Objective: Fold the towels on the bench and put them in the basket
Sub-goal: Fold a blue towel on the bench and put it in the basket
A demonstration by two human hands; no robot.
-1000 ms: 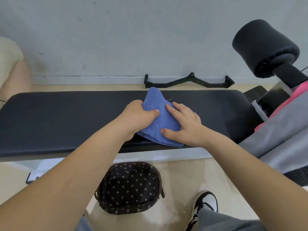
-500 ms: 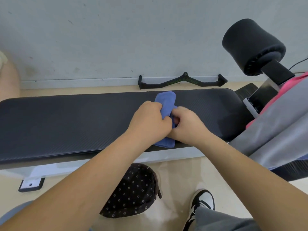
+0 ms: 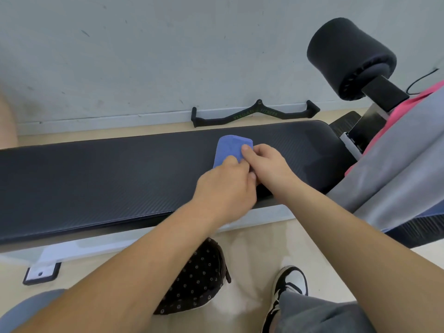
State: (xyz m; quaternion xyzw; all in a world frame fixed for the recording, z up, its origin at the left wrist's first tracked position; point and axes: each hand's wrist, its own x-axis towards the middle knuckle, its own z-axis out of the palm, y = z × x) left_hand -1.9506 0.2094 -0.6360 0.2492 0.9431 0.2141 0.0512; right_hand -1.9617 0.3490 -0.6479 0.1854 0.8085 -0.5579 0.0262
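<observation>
A small blue towel [image 3: 230,147], folded into a narrow strip, lies on the black padded bench [image 3: 108,179]. My left hand [image 3: 225,191] covers its near end with the fingers closed on the cloth. Touching it from the right, my right hand [image 3: 266,164] pinches the towel's right edge between thumb and fingers. Only the far end of the towel shows past my hands. On the floor under my left forearm sits the dark basket with a dotted pattern [image 3: 197,280], partly hidden.
Grey and pink cloths [image 3: 394,164] drape over the bench's right end, below a black foam roller [image 3: 348,56]. A black cable handle [image 3: 254,114] lies on the floor by the wall. My shoe [image 3: 288,287] stands right of the basket.
The towel went from a wide crumpled shape to a narrow folded strip. Both hands closed together over its near end, and the view shifted left and down.
</observation>
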